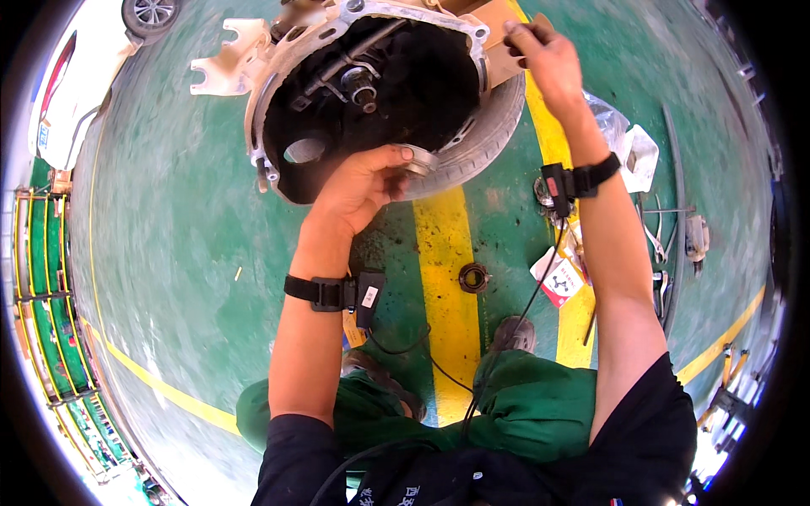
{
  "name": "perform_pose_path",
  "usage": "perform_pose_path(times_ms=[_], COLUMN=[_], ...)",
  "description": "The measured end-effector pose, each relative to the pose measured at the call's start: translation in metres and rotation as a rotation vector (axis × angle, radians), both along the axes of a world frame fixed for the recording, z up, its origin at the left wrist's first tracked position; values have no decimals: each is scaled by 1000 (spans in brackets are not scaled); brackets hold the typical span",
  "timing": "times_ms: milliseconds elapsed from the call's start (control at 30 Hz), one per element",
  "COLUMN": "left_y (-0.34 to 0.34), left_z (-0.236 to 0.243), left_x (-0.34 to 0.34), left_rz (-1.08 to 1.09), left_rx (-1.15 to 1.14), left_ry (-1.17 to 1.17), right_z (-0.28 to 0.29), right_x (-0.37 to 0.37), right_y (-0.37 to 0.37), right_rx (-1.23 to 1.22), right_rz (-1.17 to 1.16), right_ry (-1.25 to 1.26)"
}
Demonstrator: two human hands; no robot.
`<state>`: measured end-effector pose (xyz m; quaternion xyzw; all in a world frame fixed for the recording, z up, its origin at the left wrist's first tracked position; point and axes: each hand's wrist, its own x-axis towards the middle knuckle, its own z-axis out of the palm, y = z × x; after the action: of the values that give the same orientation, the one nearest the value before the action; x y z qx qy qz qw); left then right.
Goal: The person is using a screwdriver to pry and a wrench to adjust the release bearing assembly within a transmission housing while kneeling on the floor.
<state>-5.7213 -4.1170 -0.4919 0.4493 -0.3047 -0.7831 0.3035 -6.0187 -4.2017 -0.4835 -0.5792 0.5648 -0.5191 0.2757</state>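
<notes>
Ring (pixel 428 162) of grey metal, in head view: pinched narrow between thumb and fingers of the left hand (pixel 350 194), just over the lower right rim of the housing (pixel 256 122); contact with tyre (pixel 489 148) behind, cannot tell. Right hand (pixel 553 67) at the cardboard box (pixel 499 61) by the housing's upper right edge, fingers curled; cannot tell whether gripping or only touching.

Judged risks: slip of the ring from a fingertip hold, with a drop into the housing cavity or onto the floor (pixel 186 219); grit pickup from dark debris (pixel 375 244) beside the yellow stripe's (pixel 447 312) left edge; rocking of the housing, if borne on the rounded tyre; kick to the dark collar (pixel 465 279) at the stripe's right edge, given a shoe (pixel 516 333) so near.

Materials: pale cast metal, bolt-holed rim; sooty matt cavity; splined, stubby shaft (pixel 360 88); grooved rubber; plain brown card; smooth, scuffed green floor
</notes>
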Motion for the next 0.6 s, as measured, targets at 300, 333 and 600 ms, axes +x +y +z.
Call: perform_pose_path(times_ms=[300, 333, 600], left_y=[-2, -1, -1], left_z=[28, 30, 38], left_x=[17, 17, 25], left_rz=[-193, -224, -212], left_rx=[-83, -88, -61], left_ry=[-33, -41, -39], right_z=[70, 62, 41], right_x=[69, 73, 104], right_y=[68, 69, 72], right_rx=[-34, -130, 109], right_rz=[743, 780, 810], right_ry=[416, 494, 330])
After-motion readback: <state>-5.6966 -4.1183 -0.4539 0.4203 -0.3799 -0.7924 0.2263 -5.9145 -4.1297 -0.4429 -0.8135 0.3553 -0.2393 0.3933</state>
